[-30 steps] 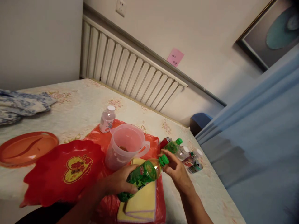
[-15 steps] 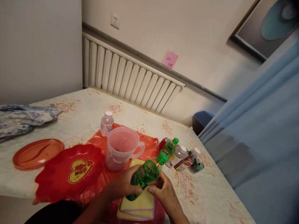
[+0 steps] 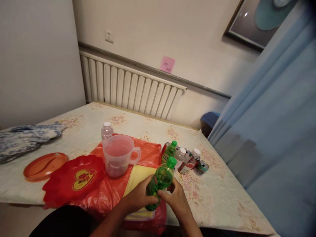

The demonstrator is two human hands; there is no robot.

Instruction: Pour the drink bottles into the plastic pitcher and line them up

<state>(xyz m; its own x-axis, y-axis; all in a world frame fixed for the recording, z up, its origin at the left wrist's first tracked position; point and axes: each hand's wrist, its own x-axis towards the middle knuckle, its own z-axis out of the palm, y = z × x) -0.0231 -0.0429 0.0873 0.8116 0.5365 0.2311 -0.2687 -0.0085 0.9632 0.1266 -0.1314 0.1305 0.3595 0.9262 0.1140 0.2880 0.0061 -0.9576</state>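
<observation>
From where I stand, the green bottle (image 3: 161, 177) is to the right of the pink pitcher (image 3: 116, 161) and nearer the person. It is smooth, see-through plastic with a ridged green cap. The left hand (image 3: 142, 194) has its fingers closed round the lower body; the right hand (image 3: 176, 197) grips the other side, thumb on the plastic, the rest of its fingers partly hidden. Whether the base touches anything I can't tell.

The pitcher is cloudy, round-mouthed plastic, its handle turned toward the bottles on its right: a second green-capped bottle (image 3: 168, 154), two white-capped ones (image 3: 181, 158) and, among them, metal cans (image 3: 201, 168). Beneath the pitcher spreads a crinkled red plastic sheet (image 3: 148, 153), with a soft yellow cloth (image 3: 135, 179) in front. Left of it lie a glossy red tray (image 3: 61, 186) with a scalloped rim and a flat orange lid (image 3: 46, 168).

The counter's (image 3: 222, 200) front edge runs close below the hands; to the pitcher's far right, past the cans, flowered covering stretches to the side edge.

The held bottle's long axis leans, cap up and to the right, base low and left toward the left hand.
</observation>
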